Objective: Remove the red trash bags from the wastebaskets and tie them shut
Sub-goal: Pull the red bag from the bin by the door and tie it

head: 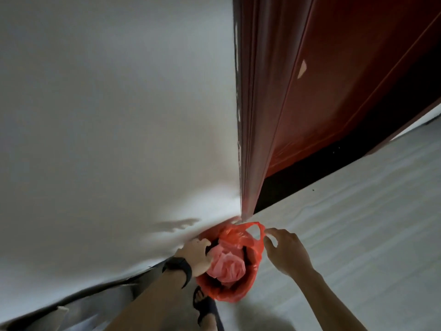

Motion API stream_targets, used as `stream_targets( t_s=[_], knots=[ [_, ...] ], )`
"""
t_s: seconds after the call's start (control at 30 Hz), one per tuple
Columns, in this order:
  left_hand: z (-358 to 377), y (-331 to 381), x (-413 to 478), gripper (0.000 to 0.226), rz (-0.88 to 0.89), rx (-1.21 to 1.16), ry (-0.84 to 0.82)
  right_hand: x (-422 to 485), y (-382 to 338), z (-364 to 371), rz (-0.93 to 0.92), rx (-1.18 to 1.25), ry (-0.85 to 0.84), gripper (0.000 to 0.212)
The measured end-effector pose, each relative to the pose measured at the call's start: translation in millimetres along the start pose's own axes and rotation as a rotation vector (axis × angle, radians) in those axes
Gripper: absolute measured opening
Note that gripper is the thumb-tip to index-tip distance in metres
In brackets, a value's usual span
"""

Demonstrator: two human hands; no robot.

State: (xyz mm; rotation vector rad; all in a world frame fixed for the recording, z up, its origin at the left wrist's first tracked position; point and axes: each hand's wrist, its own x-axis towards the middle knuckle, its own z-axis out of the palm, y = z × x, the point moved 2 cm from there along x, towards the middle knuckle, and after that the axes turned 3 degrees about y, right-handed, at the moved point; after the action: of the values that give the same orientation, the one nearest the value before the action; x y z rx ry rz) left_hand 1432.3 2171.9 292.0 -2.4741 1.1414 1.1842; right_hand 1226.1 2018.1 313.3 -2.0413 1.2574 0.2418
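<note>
A red trash bag [238, 289] lines a small wastebasket on the floor, in the corner where the wall meets the door frame. Crumpled pink and red plastic [226, 263] fills its opening. My left hand [196, 255], with a black watch on the wrist, grips the bag's left rim, fingers curled into it. My right hand [285, 250] is at the right rim; thumb and forefinger pinch the bag's raised handle loop [259, 229]. The basket itself is hidden under the bag.
A white wall [107, 127] rises on the left. A dark red door [346, 80] with its frame stands behind the basket. Pale floor [358, 223] spreads to the right. My sandalled foot [206, 309] stands just in front of the basket.
</note>
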Motion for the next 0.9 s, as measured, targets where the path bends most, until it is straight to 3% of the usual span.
stream_targets(
  t_s=[0.17,0.33,0.5,0.7,0.77,0.83,0.9],
  knots=[
    [90.4,-46.6,93.7,0.068,-0.168,-0.11,0.0,79.8,55.3,101.8,0.003,-0.015,0.003,0.037],
    [169.6,-94.2,166.7,0.07,-0.339,-0.294,0.17,146.2,107.9,207.6,0.071,0.04,0.025,0.042],
    [225.6,-127.5,206.7,0.024,-0.31,-0.492,0.278,192.9,139.2,276.9,0.249,0.289,0.125,0.064],
    [245.6,-149.9,236.9,0.011,-0.223,-0.517,0.425,242.3,158.7,309.5,0.452,0.694,0.152,0.081],
    [250.9,-151.3,241.0,0.011,-0.212,-0.491,0.467,252.5,160.2,311.6,0.418,0.689,0.199,0.064],
    [253.0,-153.9,245.5,0.009,-0.195,-0.467,0.507,258.3,157.8,309.3,0.33,0.688,0.244,0.022],
    [252.3,-156.7,251.0,0.007,-0.175,-0.465,0.519,255.3,150.9,299.5,0.27,0.744,0.308,0.022]
  ],
)
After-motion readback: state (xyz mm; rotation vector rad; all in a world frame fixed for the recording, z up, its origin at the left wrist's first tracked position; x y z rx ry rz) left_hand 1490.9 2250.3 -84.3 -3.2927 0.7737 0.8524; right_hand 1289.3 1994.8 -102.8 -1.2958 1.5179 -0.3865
